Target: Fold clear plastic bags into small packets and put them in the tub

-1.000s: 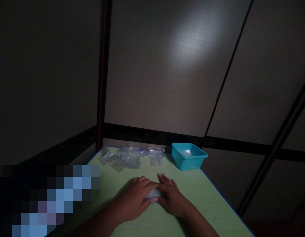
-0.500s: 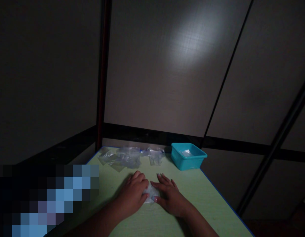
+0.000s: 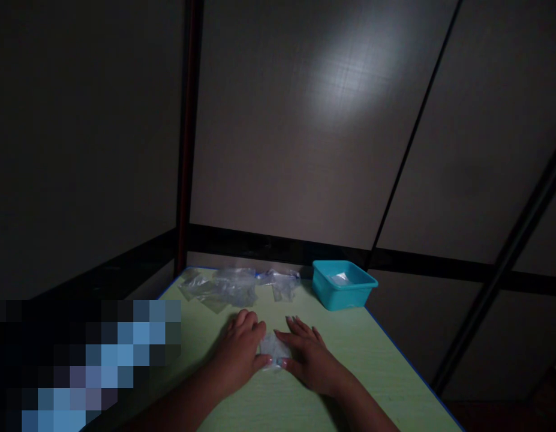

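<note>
A small clear plastic bag (image 3: 274, 347) lies flat on the pale green table (image 3: 260, 405), between my two hands. My left hand (image 3: 242, 348) rests at its left side, thumb tip on the bag's near edge and the fingers bent but apart from the thumb. On the other side my right hand (image 3: 307, 354) lies with its fingers spread; thumb and index finger touch the bag's right part. The two thumb tips are close together at the near edge. My palms hide the bag's outer edges, and whether anything is inside it I cannot tell.
Several crumpled clear plastic bags (image 3: 235, 287) lie along the table's far edge, with another clear piece (image 3: 283, 284) beside them. A turquoise basket (image 3: 343, 296) stands at the far right corner, holding something clear and shiny. Dark panelled walls (image 3: 282, 150) close in behind.
My left hand has shifted slightly left, its index finger drawing back from the bag, so more of the bag shows. The right hand has hardly moved.
</note>
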`<control>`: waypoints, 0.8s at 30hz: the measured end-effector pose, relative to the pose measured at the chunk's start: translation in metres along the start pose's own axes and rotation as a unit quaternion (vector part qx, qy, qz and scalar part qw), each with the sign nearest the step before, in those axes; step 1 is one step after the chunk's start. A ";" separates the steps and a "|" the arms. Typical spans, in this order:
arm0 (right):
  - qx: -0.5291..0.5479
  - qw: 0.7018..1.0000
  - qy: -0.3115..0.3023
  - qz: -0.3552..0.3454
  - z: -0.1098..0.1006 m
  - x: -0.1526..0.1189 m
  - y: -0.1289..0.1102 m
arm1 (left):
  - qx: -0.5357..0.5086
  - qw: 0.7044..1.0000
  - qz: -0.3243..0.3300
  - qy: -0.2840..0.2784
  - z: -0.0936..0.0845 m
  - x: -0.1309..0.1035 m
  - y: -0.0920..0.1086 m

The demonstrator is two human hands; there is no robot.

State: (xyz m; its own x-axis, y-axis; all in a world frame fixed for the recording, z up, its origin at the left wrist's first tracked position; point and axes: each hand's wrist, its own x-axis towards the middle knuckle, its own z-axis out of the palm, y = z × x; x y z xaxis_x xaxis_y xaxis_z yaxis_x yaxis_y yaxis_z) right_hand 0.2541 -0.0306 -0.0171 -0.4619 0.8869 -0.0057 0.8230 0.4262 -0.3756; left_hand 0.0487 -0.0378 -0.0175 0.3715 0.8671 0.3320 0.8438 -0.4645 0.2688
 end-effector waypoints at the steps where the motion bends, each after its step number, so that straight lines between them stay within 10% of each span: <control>1: 0.000 1.000 -0.002 0.000 0.000 0.000 0.000 | 0.001 1.000 -0.004 -0.001 0.001 0.000 -0.001; 24: 0.002 1.000 -0.002 0.003 0.000 0.000 0.000 | 0.025 1.000 -0.009 0.016 0.003 0.000 -0.004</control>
State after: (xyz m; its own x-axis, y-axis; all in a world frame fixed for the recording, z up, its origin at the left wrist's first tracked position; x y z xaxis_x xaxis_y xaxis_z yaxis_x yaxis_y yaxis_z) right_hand 0.2543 -0.0306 -0.0172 -0.4581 0.8888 -0.0124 0.8247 0.4197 -0.3791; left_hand 0.0464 -0.0351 -0.0212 0.3450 0.8683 0.3564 0.8687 -0.4392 0.2290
